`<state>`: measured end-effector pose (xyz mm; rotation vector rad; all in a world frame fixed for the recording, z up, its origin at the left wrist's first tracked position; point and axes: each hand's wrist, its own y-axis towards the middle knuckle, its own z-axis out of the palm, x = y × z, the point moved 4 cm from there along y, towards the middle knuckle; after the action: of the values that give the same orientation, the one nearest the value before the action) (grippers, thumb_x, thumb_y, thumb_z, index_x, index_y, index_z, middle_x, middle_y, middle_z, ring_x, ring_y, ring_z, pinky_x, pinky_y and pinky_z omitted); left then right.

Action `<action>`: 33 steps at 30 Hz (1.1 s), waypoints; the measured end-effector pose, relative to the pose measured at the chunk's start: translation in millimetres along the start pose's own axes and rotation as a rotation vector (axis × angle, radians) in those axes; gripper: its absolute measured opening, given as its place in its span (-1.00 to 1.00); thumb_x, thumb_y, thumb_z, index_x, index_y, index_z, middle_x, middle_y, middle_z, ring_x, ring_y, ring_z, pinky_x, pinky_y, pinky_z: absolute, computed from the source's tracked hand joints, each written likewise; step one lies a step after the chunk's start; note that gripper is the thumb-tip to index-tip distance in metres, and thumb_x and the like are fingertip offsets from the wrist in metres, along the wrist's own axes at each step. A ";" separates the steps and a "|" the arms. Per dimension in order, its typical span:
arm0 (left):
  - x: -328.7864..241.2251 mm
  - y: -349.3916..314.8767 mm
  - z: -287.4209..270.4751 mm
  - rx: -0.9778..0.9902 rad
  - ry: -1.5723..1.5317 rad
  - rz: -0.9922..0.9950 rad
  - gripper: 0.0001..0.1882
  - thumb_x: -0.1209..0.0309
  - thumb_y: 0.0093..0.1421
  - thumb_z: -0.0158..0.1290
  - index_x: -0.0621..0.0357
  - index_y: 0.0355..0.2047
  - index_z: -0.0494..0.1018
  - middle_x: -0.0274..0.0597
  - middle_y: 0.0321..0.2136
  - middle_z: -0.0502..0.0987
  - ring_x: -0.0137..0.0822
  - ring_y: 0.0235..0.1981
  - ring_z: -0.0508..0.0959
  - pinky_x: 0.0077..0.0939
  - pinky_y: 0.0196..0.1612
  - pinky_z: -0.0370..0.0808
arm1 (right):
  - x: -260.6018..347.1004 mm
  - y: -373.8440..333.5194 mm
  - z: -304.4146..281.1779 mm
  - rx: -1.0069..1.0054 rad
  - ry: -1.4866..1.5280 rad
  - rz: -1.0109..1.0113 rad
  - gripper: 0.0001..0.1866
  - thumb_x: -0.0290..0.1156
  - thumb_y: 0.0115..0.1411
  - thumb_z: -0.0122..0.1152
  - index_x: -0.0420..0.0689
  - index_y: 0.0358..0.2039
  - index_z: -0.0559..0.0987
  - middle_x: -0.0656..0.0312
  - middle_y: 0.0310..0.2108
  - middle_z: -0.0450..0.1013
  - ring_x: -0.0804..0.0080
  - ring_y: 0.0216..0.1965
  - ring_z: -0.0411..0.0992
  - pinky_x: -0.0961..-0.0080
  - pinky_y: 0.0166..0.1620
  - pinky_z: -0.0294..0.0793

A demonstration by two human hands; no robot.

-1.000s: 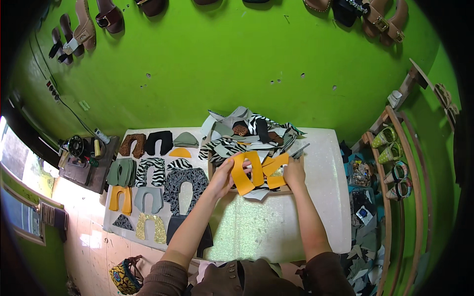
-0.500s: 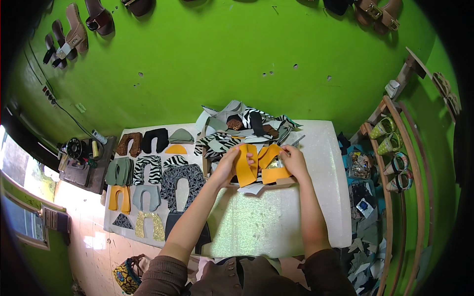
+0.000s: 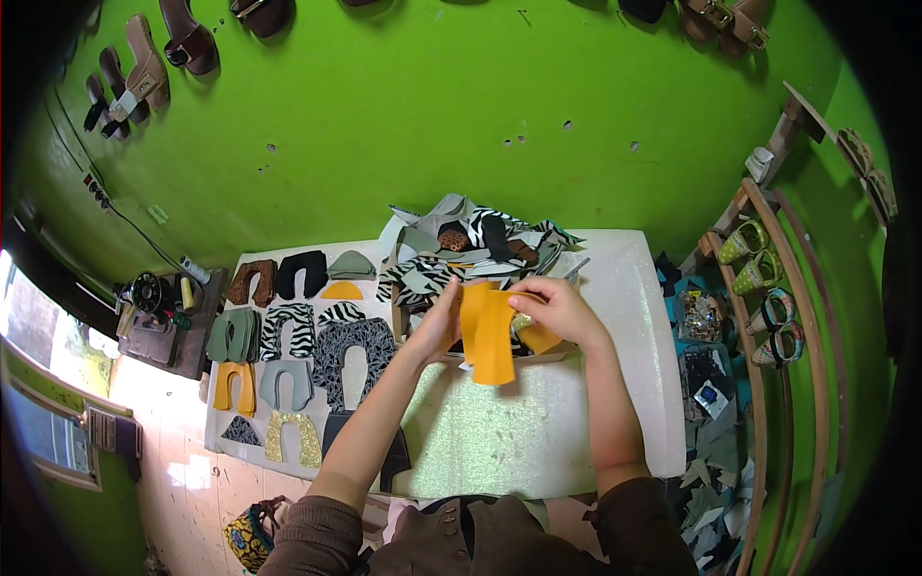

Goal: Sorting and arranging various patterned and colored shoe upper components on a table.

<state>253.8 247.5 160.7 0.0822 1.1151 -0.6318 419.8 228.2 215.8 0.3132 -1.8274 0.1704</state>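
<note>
Yellow leather-like pieces (image 3: 490, 336) hang between my two hands over the front of a scrap-filled box. My left hand (image 3: 441, 323) is closed on their left edge, with its thumb pointing up. On the other side, my right hand (image 3: 557, 309) pinches the upper right corner between thumb and fingers. Another bit of yellow material (image 3: 540, 338) shows below the right hand. Behind both hands rises a heap of offcuts (image 3: 461, 240) in grey, zebra print, black and brown. The box under the heap is mostly hidden.
U-shaped cut pieces lie in stacks at the table's left: green (image 3: 233, 335), zebra (image 3: 288, 331), yellow (image 3: 233, 388), gold glitter (image 3: 293, 439) and patterned grey (image 3: 352, 363). A sewing machine (image 3: 149, 293) stands further left. A wooden rack (image 3: 759, 384) with sandals is at right.
My right hand has moved left and brought its yellow piece against the one in my left hand. The pieces now overlap and hang lower in front of the box.
</note>
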 end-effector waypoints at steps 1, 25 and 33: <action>-1.3 -2.6 3.5 -0.003 0.003 0.001 -0.36 -0.09 0.25 -0.50 0.14 0.10 0.10 -0.26 -0.16 0.39 -0.38 -0.20 0.46 -0.46 -0.11 0.38 | -2.9 3.6 5.3 0.001 0.002 -0.003 -0.79 -0.40 0.09 0.14 -0.28 -0.32 0.50 0.28 -0.47 0.45 0.63 -0.44 0.35 0.66 -0.34 0.36; -4.1 -37.6 -22.7 0.042 0.236 0.044 -0.79 0.31 0.23 -0.11 0.18 -0.23 0.28 -0.35 -0.56 0.41 -0.55 -0.59 0.42 -0.68 -0.48 0.42 | -18.8 -7.8 46.2 0.395 0.450 0.172 -0.72 -0.46 0.13 0.08 -0.28 -0.14 0.39 0.21 -0.31 0.46 0.56 -0.27 0.42 0.64 -0.15 0.38; -23.7 -61.9 -49.6 -0.001 0.110 0.161 -0.79 0.41 0.21 -0.11 0.15 -0.15 0.24 -0.27 -0.46 0.41 -0.47 -0.47 0.44 -0.61 -0.36 0.43 | -37.0 -5.0 56.3 0.145 0.469 0.189 -0.71 -0.41 0.12 0.11 -0.19 -0.16 0.36 0.27 -0.32 0.42 0.61 -0.25 0.37 0.66 -0.16 0.35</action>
<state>175.2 224.9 173.5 0.2064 1.2015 -0.4876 378.7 212.5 164.4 0.1806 -1.3789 0.4697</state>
